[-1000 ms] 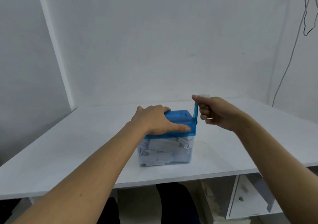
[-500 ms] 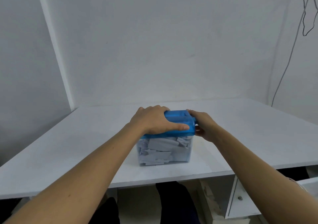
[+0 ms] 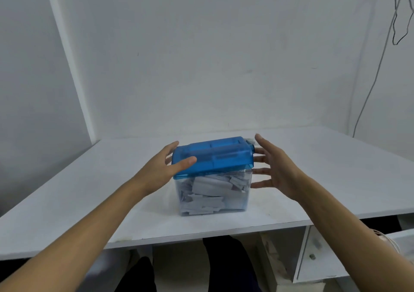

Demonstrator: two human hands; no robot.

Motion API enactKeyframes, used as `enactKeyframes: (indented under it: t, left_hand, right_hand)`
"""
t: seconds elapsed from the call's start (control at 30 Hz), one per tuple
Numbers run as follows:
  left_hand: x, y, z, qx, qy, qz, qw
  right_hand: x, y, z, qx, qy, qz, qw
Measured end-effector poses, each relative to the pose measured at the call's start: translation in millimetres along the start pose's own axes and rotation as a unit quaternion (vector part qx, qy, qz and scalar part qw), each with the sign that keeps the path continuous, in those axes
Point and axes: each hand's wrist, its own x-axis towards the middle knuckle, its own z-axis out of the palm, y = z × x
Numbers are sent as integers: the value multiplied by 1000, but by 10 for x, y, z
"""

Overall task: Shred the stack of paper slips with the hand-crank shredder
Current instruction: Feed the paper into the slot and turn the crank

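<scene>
left hand (image 3: 156, 176): fingers straight, thumb on shredder lid (image 3: 215, 157) | right hand (image 3: 280, 173): fingers spread, holding nothing, just beside lid

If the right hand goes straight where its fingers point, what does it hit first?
The shredder's right side: upper fingers meet the blue lid, lower ones the clear bin. The gap looks small, depth unclear.

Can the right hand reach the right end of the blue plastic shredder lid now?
Probably yes: the right hand is open beside the blue plastic shredder lid, fingers spread toward its right end, nothing between them.
</scene>
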Motion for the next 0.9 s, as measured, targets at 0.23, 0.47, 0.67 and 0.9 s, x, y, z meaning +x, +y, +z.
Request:
enactKeyframes:
  t: [0.23,0.47,0.67,0.9]
  left_hand:
    - [-14,-64,169,-130,11,9,991]
    - [-90,-151,450,-273,20,12,962]
    - [-18,-156,493,-304,23,19,952]
    - [549,-114,654,-293,11,0,956]
  right_hand:
    - [-68,75,63,-14,-26,2,1000]
    - [-98,152,379,-34,39,-15,999]
    - [19,198,442,-2,85,-7,996]
    - [534,172,206,20,114,11,993]
